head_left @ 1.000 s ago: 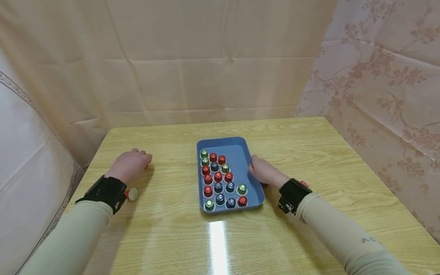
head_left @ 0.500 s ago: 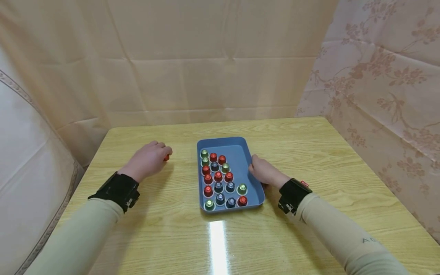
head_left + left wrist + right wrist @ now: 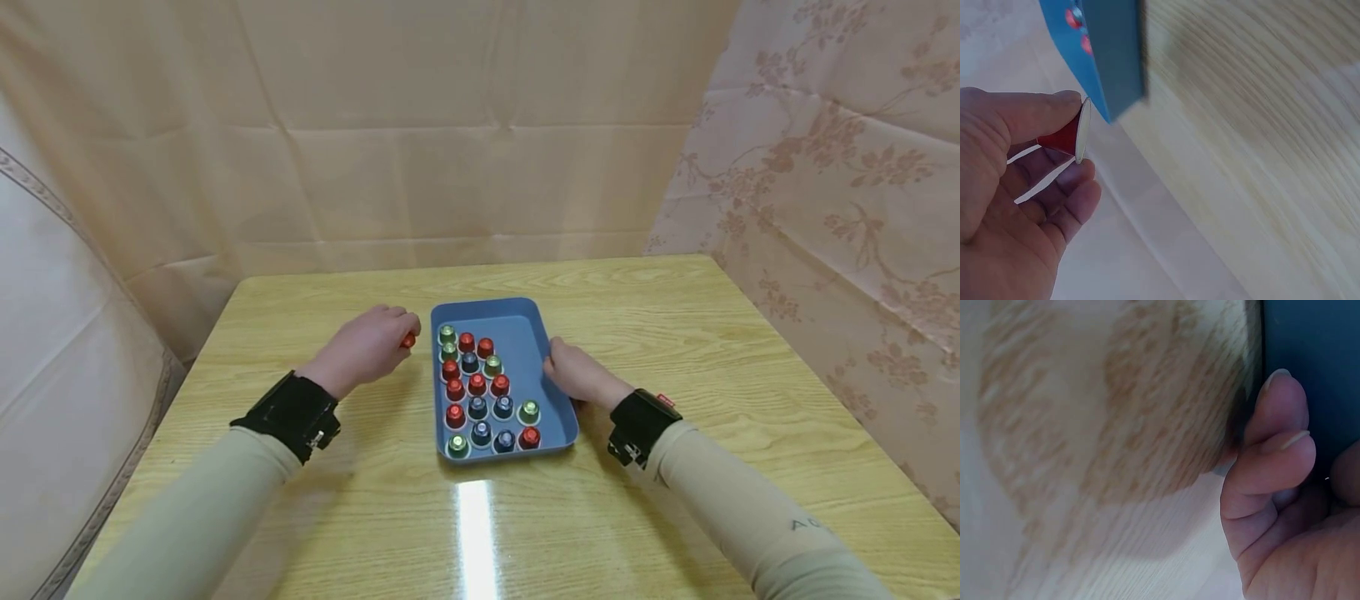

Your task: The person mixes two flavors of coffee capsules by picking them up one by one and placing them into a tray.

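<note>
My left hand point(image 3: 363, 348) pinches a red coffee capsule point(image 3: 408, 340) between thumb and fingers, just left of the blue tray point(image 3: 551, 417). In the left wrist view the capsule point(image 3: 1063, 139) lies sideways, its pale lid facing the tray's outer wall point(image 3: 1113, 59), apart from it. My right hand point(image 3: 581, 375) holds the tray's right side, the thumb end at the rim. In the right wrist view its curled fingers point(image 3: 1272, 462) press against the dark blue wall. Red, green and dark blue capsules point(image 3: 477, 383) stand lid down in the tray, mostly along its left and near sides.
The tray rests on a wood-grain table point(image 3: 675, 333). A beige cloth point(image 3: 450, 167) hangs behind the table, and a flowered cloth point(image 3: 847, 208) hangs at the right. A bright reflection lies on the tabletop in front of the tray.
My left hand has moved right to the tray's left side, carrying the red capsule. Its wrist now hides the spot where another red capsule lay. The right hand and tray stay put.
</note>
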